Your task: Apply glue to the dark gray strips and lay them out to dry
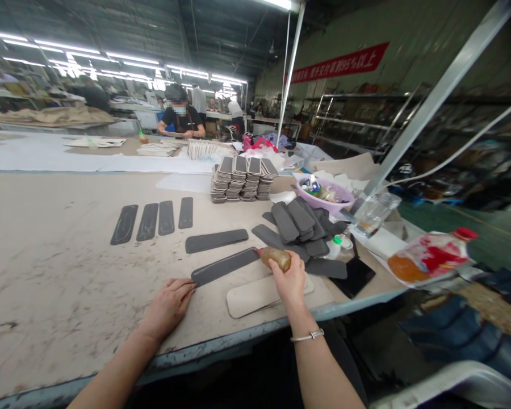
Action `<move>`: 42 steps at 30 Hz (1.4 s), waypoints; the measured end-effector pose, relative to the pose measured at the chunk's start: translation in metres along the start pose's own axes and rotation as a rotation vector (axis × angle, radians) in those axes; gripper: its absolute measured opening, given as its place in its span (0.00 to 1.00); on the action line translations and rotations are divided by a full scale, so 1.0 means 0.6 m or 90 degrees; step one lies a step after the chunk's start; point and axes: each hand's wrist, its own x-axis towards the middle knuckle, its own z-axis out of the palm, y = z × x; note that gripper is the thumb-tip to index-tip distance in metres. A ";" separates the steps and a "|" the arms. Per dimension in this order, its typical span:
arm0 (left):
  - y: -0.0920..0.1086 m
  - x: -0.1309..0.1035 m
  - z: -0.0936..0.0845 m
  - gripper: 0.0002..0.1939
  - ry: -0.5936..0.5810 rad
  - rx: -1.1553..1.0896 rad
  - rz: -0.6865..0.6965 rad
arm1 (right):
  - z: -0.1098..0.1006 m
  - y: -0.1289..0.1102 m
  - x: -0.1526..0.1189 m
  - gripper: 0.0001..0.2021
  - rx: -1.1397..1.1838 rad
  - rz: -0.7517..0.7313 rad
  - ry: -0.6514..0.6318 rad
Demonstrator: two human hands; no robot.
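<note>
- Squeeze bottle point(276, 259) gripped, tilted, in my right hand point(292, 281), red nozzle point(259, 251) pointing left at the far right end of a dark grey strip point(225, 267).
- Left hand point(170, 304) palm down, nearer, touching the strip's near left end; pinching or not, I cannot tell.
- Strip's long axis runs near left to far right between my hands.
- Second strip point(216, 241) just beyond.

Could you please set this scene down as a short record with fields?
Left hand: at the left end of a dark strip
Right hand: holds a squeeze bottle, its red tip at the strip's right end
Near table edge: pale pieces
Farther left: four dark pieces side by side
Farther back: stacked pieces, purple basin
</note>
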 end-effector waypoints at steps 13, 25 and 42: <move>0.001 -0.004 0.000 0.15 0.009 0.012 0.026 | 0.024 -0.061 -0.052 0.21 0.198 -0.076 -0.107; 0.005 -0.006 -0.002 0.15 0.009 0.011 0.026 | 0.074 -0.099 -0.096 0.20 0.200 -0.081 -0.238; 0.006 -0.005 -0.002 0.15 0.032 0.031 0.054 | 0.028 -0.098 -0.100 0.18 0.167 -0.064 -0.254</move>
